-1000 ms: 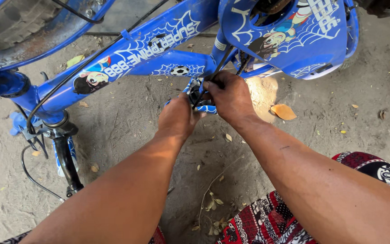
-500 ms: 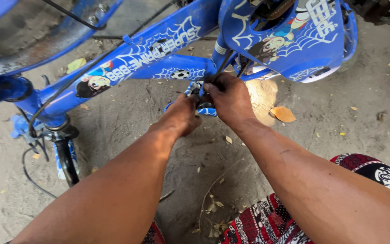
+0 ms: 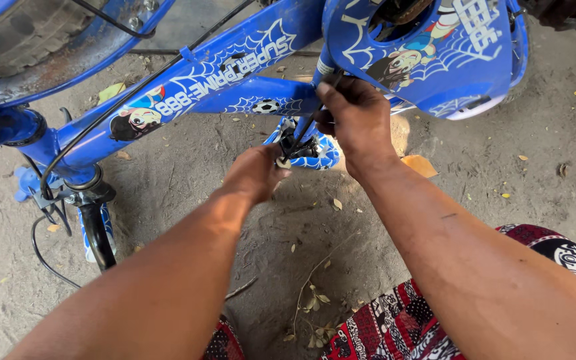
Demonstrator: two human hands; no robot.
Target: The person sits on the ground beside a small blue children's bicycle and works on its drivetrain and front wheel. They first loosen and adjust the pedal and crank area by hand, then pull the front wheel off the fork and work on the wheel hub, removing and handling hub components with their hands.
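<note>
Both hands grip parts under a small blue bicycle frame [image 3: 235, 73].

Left to right: my left hand [image 3: 256, 172] reaches up from below, forearm slanting across the view, fingers curled shut around a small dark fitting [image 3: 295, 148] just beneath the frame. My right hand [image 3: 353, 115] sits higher, wrist bent, fingers pinched closed on a thin black cable [image 3: 315, 117] beside the blue chain guard [image 3: 448, 60]. One bicycle, painted blue with white web patterns and cartoon stickers, stands over sandy ground [image 3: 488, 180]. One tyre [image 3: 28, 33] shows top left, two hands, scattered dry leaves.
</note>
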